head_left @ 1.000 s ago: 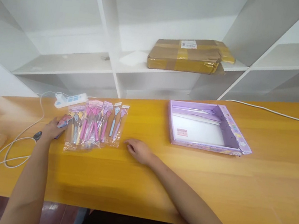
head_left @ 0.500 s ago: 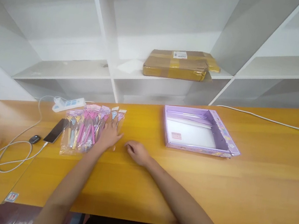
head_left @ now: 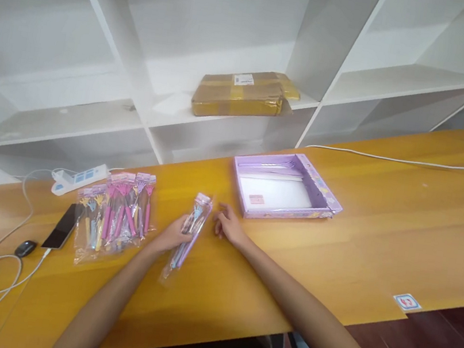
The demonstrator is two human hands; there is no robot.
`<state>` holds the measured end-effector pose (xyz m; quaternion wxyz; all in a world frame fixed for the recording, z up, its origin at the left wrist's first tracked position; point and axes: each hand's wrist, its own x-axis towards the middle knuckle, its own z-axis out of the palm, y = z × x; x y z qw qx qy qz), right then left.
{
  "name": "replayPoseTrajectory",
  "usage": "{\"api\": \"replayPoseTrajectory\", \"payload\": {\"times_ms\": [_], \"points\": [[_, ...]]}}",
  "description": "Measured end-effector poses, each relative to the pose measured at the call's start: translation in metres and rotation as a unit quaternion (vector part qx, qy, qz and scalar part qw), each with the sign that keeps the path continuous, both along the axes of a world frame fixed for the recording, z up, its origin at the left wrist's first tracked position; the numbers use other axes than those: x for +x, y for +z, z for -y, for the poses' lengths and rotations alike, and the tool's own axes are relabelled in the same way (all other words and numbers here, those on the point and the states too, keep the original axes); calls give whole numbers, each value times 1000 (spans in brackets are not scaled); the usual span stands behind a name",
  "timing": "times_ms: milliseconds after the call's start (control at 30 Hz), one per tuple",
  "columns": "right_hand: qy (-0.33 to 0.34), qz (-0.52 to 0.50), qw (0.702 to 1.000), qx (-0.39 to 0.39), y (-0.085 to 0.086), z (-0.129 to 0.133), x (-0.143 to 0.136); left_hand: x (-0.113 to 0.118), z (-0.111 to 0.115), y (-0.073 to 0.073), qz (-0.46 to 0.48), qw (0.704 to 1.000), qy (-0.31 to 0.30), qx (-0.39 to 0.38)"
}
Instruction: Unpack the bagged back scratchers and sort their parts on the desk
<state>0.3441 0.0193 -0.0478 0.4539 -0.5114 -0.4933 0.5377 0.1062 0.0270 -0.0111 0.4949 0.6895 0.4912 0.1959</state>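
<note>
My left hand (head_left: pixel 173 234) is closed around bagged hand-shaped sticks (head_left: pixel 195 221), one with a blue top and one with a purple handle, held tilted above the table. Just to their right, my right hand (head_left: pixel 227 224) has its fingers loosely curled and apart, with nothing seen in it. A group of bagged sticks (head_left: pixel 121 215) with pink, yellow, blue and purple hand tops lies left of my left hand. Beyond my right hand sits an open purple box (head_left: pixel 277 189) with a few purple sticks along its far side and a pink label inside.
On the left of the table (head_left: pixel 361 240) are a white power strip (head_left: pixel 81 177), a phone (head_left: pixel 62 227) with its cable and a black object (head_left: pixel 25 248). A taped cardboard box (head_left: pixel 241 95) rests on the white shelf behind. A white cord runs along the back right.
My left hand has picked up the bagged sticks from the right end of the group and moved them right. My right hand's fingers have opened somewhat. The view has turned right.
</note>
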Motion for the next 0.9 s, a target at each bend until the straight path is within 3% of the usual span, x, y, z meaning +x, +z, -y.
{"api": "replayPoseTrajectory", "payload": {"times_ms": [100, 200, 267, 467, 633, 800, 900], "points": [[5, -27, 1000, 0, 2, 1, -2, 10, 4, -5, 191, 966, -29, -173], [15, -47, 998, 29, 2, 9, -4, 22, 8, -5, 274, 902, -69, -327], [14, -50, 998, 45, 2, 14, -4, 28, 8, -5, 298, 877, -94, -366], [-17, -68, 997, 45, 1, 15, -1, 25, 7, -21, 254, 910, -21, -327], [-16, -32, 998, 46, 6, 11, 6, 22, 7, -31, 249, 904, -18, -347], [4, 0, 999, 47, 7, 12, 7, 34, 8, -35, 321, 921, 45, -215], [-25, 46, 997, 60, 3, 14, 7, 37, 7, -39, 337, 919, 63, -195]]}}
